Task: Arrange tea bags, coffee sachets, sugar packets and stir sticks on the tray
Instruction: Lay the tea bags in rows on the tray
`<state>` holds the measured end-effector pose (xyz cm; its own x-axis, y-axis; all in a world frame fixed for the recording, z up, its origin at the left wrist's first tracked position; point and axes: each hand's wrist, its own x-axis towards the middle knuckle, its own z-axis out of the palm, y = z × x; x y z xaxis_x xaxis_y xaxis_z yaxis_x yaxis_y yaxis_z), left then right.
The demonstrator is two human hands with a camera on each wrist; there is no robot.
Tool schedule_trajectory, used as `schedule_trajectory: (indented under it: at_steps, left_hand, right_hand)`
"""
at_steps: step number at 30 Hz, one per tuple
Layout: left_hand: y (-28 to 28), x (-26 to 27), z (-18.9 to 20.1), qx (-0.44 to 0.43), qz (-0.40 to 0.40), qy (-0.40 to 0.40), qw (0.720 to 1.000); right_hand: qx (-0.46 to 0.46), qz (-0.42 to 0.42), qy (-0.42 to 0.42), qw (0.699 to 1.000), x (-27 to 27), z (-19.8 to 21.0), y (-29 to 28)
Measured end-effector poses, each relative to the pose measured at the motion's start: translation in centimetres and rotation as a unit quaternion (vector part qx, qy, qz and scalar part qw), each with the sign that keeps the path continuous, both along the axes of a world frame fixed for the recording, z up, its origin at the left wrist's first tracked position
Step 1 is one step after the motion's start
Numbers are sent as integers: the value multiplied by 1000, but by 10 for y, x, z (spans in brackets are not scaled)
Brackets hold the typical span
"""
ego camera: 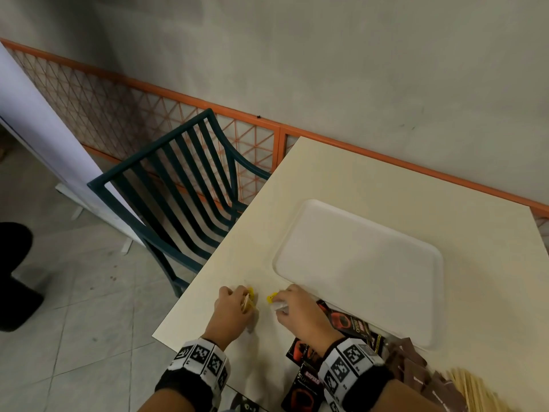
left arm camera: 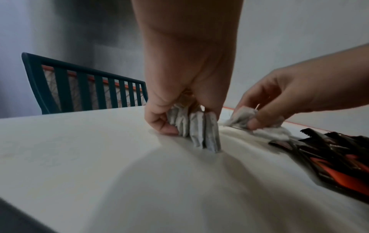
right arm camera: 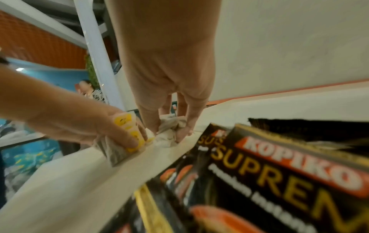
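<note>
We see a stack of tea bags (left arm camera: 196,127) standing on edge on the surface (ego camera: 341,179), near its left edge, with yellow tags (right arm camera: 129,127) showing at the top. Our left hand (ego camera: 230,312) clamps this stack between thumb and curled fingers. Just beside it, toward the tray, our right hand (ego camera: 300,315) pinches a second clump of loose tea bags (right arm camera: 169,127) against the surface, fingertips pressed down on the crumpled paper. The two hands sit near each other, not touching. The white tray (ego camera: 359,263) lies beyond them, toward the far right of the surface, and we see nothing on it. Black and orange coffee sachets (ego camera: 350,322) lie scattered under and beside our right wrist at the near edge. Brown sugar packets (ego camera: 416,370) and pale stir sticks (ego camera: 475,391) lie at the near right corner. A dark green chair (ego camera: 184,179) stands off the left edge.
</note>
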<state>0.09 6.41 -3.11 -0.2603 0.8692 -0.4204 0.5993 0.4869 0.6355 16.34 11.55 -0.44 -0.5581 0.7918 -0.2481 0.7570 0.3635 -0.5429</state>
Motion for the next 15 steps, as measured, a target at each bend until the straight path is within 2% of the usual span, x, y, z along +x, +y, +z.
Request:
schedule_trajectory:
  at_steps: [5, 8, 10, 12, 15]
  left_hand:
    - [-2, 0, 5, 28, -4, -23, 999]
    - [-4, 0, 11, 39, 62, -135, 988]
    - [-4, -2, 12, 37, 119, -234, 964]
    - [-3, -5, 15, 32, 167, -334, 927]
    - [0, -4, 24, 7, 178, -430, 885]
  right_hand:
    - [-12, -90, 106, 990, 7, 14, 10]
    - [-45, -138, 168, 975, 9, 21, 12]
    - [-70, -156, 209, 963, 9, 25, 13]
    - [-88, -157, 238, 954, 6, 30, 11]
    - [-94, -142, 270, 948, -3, 35, 4]
